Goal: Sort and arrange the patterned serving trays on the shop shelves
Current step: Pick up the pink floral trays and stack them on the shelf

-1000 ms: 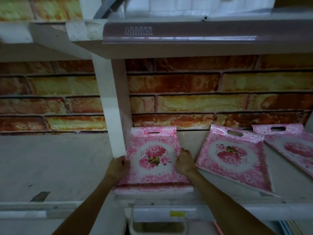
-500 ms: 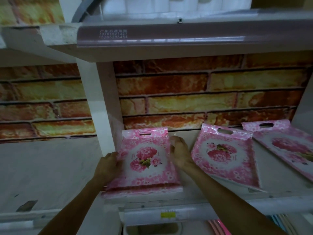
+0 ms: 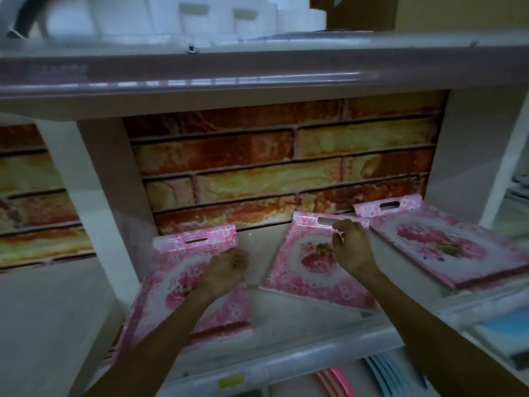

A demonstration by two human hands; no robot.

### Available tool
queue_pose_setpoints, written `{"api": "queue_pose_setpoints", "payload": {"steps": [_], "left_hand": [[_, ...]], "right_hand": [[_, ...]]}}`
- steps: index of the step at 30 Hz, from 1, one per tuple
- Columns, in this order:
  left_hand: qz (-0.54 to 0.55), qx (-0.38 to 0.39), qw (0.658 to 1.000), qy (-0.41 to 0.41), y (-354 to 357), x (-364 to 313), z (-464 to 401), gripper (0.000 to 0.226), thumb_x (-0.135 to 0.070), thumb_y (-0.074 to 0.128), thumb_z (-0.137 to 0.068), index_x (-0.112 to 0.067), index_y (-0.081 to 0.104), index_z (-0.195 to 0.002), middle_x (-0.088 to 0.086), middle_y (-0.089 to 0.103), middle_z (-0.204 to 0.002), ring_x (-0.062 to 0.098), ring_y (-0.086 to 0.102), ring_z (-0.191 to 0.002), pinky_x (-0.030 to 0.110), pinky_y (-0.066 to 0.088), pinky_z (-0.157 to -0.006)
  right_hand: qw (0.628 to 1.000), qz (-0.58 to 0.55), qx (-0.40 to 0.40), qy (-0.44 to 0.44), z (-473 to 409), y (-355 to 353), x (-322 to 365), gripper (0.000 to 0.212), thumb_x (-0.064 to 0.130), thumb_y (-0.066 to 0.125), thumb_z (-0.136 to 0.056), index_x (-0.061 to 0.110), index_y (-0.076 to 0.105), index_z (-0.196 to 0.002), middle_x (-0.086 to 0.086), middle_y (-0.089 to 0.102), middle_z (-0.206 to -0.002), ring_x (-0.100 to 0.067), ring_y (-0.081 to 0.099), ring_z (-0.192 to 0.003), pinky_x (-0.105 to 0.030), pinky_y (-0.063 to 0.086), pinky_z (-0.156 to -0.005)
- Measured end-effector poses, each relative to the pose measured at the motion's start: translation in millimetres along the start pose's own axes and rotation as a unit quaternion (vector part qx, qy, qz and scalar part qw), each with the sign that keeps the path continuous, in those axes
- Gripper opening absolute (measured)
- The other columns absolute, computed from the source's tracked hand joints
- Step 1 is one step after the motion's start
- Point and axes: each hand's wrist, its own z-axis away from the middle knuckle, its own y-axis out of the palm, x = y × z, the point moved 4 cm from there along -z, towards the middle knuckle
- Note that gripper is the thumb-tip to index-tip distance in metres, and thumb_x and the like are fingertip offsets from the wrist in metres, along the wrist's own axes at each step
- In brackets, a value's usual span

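Note:
Three pink flower-patterned trays in handled bags lie flat on the white shelf (image 3: 300, 319). The left tray stack (image 3: 171, 285) sits against the white post. My left hand (image 3: 226, 272) hovers over its right edge with curled fingers and holds nothing. The middle tray (image 3: 303, 270) lies skewed. My right hand (image 3: 350, 247) is above its top right part, near the bag's handle slot, with fingers apart and bent. Whether it touches the bag is unclear. The right tray stack (image 3: 446, 247) lies angled toward the shelf's right side.
A white upright post (image 3: 108, 202) bounds the bay on the left, a white side wall (image 3: 472, 156) on the right. The upper shelf lip (image 3: 257, 78) overhangs closely. Brick-pattern backing (image 3: 286, 167) closes the rear. Pink and blue items (image 3: 383, 373) sit on the shelf below.
Both hands have let go of the left tray stack. My right hand moved right onto the middle tray's top; my left hand shifted to the left stack's right side. The view swung right.

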Motion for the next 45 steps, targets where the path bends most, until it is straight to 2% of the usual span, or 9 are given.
{"api": "queue_pose_setpoints", "payload": {"steps": [2, 9, 14, 22, 25, 29, 33, 39, 45], "left_hand": [[-0.008, 0.027, 1.0, -0.012, 19.5, -10.5, -10.7, 0.022, -0.018, 0.055, -0.093, -0.011, 0.066, -0.111, 0.011, 0.072, -0.108, 0.021, 0.069, -0.093, 0.024, 0.052, -0.086], [-0.167, 0.116, 0.978, -0.047, 67.8, -28.4, -44.0, 0.043, -0.039, 0.047, -0.095, -0.005, 0.059, -0.118, 0.014, 0.061, -0.126, 0.031, 0.056, -0.117, 0.033, 0.044, -0.097], [-0.211, 0.127, 0.967, -0.069, 80.8, -32.1, -55.5, 0.045, -0.045, 0.052, -0.09, -0.007, 0.063, -0.11, 0.014, 0.065, -0.117, 0.03, 0.06, -0.108, 0.033, 0.045, -0.09], [-0.051, 0.115, 0.986, -0.109, 76.6, -37.2, -60.1, 0.05, -0.049, 0.06, -0.086, -0.004, 0.067, -0.106, 0.014, 0.067, -0.092, 0.021, 0.06, -0.077, 0.024, 0.04, -0.058], [0.044, 0.127, 0.985, -0.106, 74.0, -48.4, -63.6, 0.041, -0.038, 0.065, -0.087, -0.003, 0.07, -0.107, 0.016, 0.071, -0.104, 0.024, 0.068, -0.084, 0.025, 0.05, -0.066], [0.166, 0.121, 0.973, -0.106, 77.8, -65.8, -56.7, 0.025, -0.02, 0.06, -0.091, -0.004, 0.069, -0.109, 0.004, 0.072, -0.087, 0.016, 0.07, -0.072, 0.026, 0.057, -0.072], [0.24, 0.096, 0.959, -0.119, 77.7, -66.4, -50.0, 0.027, -0.02, 0.058, -0.094, 0.001, 0.069, -0.106, 0.011, 0.074, -0.092, 0.027, 0.072, -0.082, 0.041, 0.057, -0.087], [0.156, 0.036, 0.987, -0.035, 60.6, -67.1, -35.0, 0.032, -0.035, 0.047, -0.099, -0.012, 0.069, -0.095, 0.004, 0.072, -0.087, 0.02, 0.069, -0.079, 0.033, 0.056, -0.078], [0.194, -0.061, 0.979, 0.015, 29.2, -53.5, -12.7, 0.031, -0.041, 0.047, -0.098, -0.019, 0.068, -0.091, 0.007, 0.069, -0.083, 0.019, 0.065, -0.075, 0.036, 0.054, -0.075]], "right_hand": [[1.0, 0.021, -0.002, 0.017, 1.0, -10.1, -17.5, 0.03, 0.002, 0.05, -0.092, 0.011, 0.062, -0.118, -0.015, 0.058, -0.117, -0.028, 0.06, -0.091, -0.028, 0.049, -0.086], [0.994, 0.066, 0.015, 0.083, 6.1, -21.7, -60.1, 0.025, 0.006, 0.053, -0.088, 0.003, 0.059, -0.113, -0.022, 0.056, -0.12, -0.038, 0.056, -0.107, -0.038, 0.047, -0.092], [0.979, 0.084, 0.079, 0.166, 13.5, -12.9, -82.0, 0.034, 0.009, 0.048, -0.09, -0.004, 0.046, -0.121, -0.029, 0.049, -0.118, -0.047, 0.049, -0.112, -0.046, 0.046, -0.092], [0.979, 0.049, 0.069, 0.188, 11.6, -6.0, -95.7, 0.033, 0.011, 0.047, -0.091, -0.005, 0.043, -0.12, -0.03, 0.051, -0.116, -0.045, 0.05, -0.109, -0.047, 0.046, -0.092], [0.977, 0.038, 0.065, 0.2, 10.6, -7.0, -98.7, 0.032, 0.011, 0.048, -0.091, -0.005, 0.045, -0.119, -0.029, 0.053, -0.114, -0.043, 0.05, -0.109, -0.045, 0.047, -0.09], [0.975, 0.032, 0.066, 0.209, 13.9, -9.5, -103.3, 0.03, 0.011, 0.049, -0.09, -0.005, 0.045, -0.116, -0.029, 0.054, -0.114, -0.042, 0.051, -0.108, -0.042, 0.046, -0.086], [0.973, -0.009, 0.051, 0.227, 15.9, -13.9, -104.9, 0.03, 0.012, 0.053, -0.089, -0.003, 0.046, -0.114, -0.027, 0.056, -0.113, -0.04, 0.055, -0.104, -0.039, 0.047, -0.08], [0.969, -0.085, 0.023, 0.231, 20.5, -23.8, -96.8, 0.045, 0.027, 0.049, -0.098, -0.004, 0.043, -0.13, -0.024, 0.062, -0.119, -0.034, 0.062, -0.1, -0.027, 0.041, -0.073], [0.963, -0.191, 0.018, 0.188, 22.2, -13.8, -60.0, 0.055, 0.049, 0.031, -0.1, 0.004, 0.048, -0.127, -0.009, 0.059, -0.107, -0.024, 0.056, -0.091, -0.032, 0.045, -0.077]]}}
